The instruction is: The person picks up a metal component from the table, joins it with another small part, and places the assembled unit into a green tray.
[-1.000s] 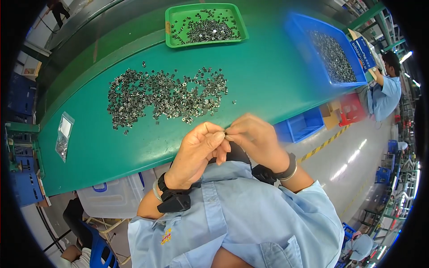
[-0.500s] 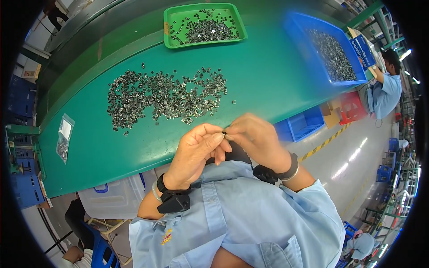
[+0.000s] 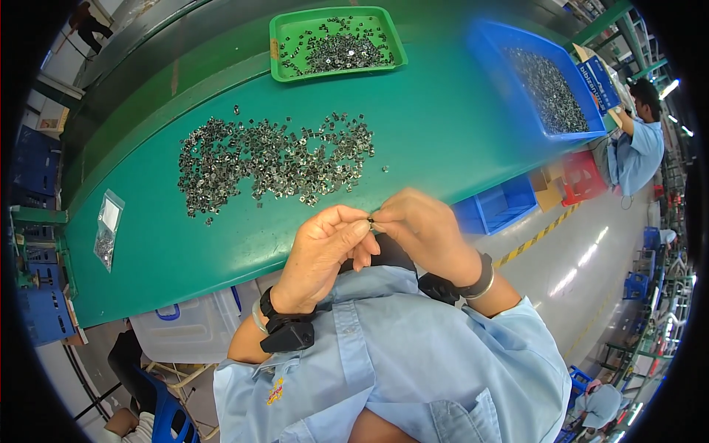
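The left hand [image 3: 325, 247] and the right hand [image 3: 421, 229] meet fingertip to fingertip just above the near edge of the green surface [image 3: 443, 125], both pinched narrow on one small dark metal part [image 3: 371, 221] held between them. Each wrist carries a dark band, and pale blue sleeves run back toward the person's chest.

Just beyond the hands, slightly to their left, a wide scatter of small metal parts [image 3: 273, 159] lies loose on the surface. Farther out, straight ahead of the hands, a green tray [image 3: 284, 44] holds more of the same parts. Ahead and to the right of the right hand, a blue bin [image 3: 502, 66] is filled with them too. Well off to the left of the left hand, a small clear bag [image 3: 107, 229] lies flat on the surface. Far to the right, beyond the blue bin, another person in a pale blue shirt [image 3: 639, 151] stands at the surface.
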Motion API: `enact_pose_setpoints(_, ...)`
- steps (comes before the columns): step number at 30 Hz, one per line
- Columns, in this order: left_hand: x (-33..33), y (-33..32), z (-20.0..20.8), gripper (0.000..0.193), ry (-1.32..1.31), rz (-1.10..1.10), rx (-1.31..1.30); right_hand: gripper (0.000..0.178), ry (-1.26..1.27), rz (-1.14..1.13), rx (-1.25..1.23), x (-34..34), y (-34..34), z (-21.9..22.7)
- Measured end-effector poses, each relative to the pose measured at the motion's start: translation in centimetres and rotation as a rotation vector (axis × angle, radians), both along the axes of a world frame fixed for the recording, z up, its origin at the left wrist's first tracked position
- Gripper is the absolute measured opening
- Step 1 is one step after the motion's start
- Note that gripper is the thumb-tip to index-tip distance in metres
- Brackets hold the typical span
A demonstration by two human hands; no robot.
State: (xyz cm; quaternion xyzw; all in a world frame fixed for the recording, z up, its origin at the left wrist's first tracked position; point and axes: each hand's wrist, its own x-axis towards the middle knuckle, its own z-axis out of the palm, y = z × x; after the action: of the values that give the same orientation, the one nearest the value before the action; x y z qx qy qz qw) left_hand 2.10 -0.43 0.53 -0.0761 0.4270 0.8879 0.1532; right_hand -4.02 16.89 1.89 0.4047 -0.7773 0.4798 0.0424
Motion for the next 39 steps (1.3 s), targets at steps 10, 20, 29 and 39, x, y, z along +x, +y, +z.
enact_pose_setpoints(10,-0.6,0.1,0.0,0.017,0.003,-0.009,-0.048,0.014,0.005,-0.023,-0.021,-0.4,-0.1,0.0)
enact_pose_setpoints(20,-0.7,-0.2,0.3,0.03,0.007,-0.022,0.083,0.01,-0.157,-0.07,0.073,-10.2,-1.0,3.1)
enact_pose_setpoints(29,-1.2,-1.4,-0.8,0.031,0.039,-0.046,0.214,0.016,0.021,-0.191,0.04,-14.9,-1.7,5.0)
enact_pose_setpoints(39,-1.4,-1.5,-1.1,0.027,0.053,-0.093,0.226,0.016,0.018,-0.09,0.438,-7.2,0.9,-0.3)
